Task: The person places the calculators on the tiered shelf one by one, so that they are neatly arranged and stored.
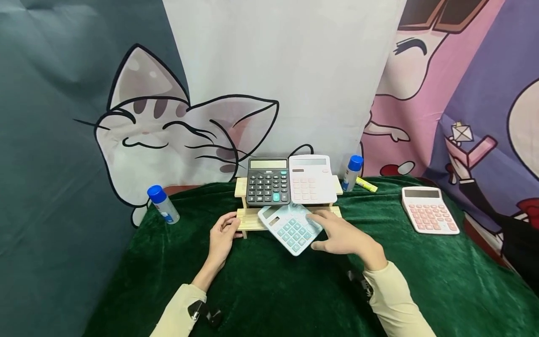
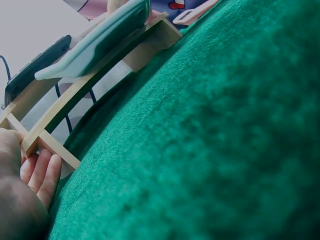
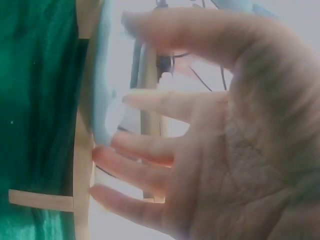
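Observation:
A two-tier wooden stand [image 1: 250, 222] holds several calculators. My left hand [image 1: 224, 232] grips the left end of its lower shelf, thumb on top and fingers beneath, as the left wrist view shows [image 2: 42, 170]. A light blue calculator [image 1: 290, 229] lies askew on the lower shelf, one corner jutting past the front edge. Beside its right edge is my right hand [image 1: 343, 234], fingers spread and fingertips at the calculator, not closed round it. On the upper tier a black calculator [image 1: 268, 182] and a white calculator with pink keys [image 1: 312, 180] lean side by side.
Another white-and-pink calculator [image 1: 429, 210] lies on the green cloth [image 1: 269, 290] at the right. Blue-capped bottles stand at the left [image 1: 164, 205] and back right [image 1: 352, 173], the latter beside a yellow tube [image 1: 367, 184]. A cartoon-printed curtain [image 1: 286, 61] hangs behind.

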`<state>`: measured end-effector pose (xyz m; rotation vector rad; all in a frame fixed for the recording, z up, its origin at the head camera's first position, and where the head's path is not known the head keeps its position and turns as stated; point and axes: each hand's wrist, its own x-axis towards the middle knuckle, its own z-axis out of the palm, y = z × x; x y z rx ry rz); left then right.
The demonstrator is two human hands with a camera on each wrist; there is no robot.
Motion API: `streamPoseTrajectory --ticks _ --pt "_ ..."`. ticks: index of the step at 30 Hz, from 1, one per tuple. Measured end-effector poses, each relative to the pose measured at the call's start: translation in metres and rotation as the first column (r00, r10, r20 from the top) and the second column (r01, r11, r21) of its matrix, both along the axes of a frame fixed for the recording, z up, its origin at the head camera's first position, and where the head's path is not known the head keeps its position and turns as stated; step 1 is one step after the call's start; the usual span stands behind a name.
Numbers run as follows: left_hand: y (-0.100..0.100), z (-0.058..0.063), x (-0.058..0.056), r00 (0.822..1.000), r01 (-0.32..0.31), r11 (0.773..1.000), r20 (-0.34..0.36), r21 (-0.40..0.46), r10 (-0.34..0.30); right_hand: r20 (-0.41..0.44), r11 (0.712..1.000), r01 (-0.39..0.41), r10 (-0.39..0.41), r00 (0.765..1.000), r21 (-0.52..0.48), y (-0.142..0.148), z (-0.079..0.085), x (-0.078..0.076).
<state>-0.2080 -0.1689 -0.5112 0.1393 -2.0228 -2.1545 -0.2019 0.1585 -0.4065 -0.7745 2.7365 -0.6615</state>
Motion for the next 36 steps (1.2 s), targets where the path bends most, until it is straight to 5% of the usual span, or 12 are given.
streamPoseTrajectory --ticks 17,36 --pt "0.0 0.0 0.001 1.0 0.006 1.0 0.007 -0.003 -0.006 -0.112 0.997 0.076 -0.076 0.991 -0.007 -0.024 -0.016 0.0" --pt "0.001 0.001 0.0 1.0 0.01 1.0 0.003 -0.009 -0.01 -0.181 0.999 0.005 -0.014 0.983 -0.048 -0.037 -0.03 -0.002"
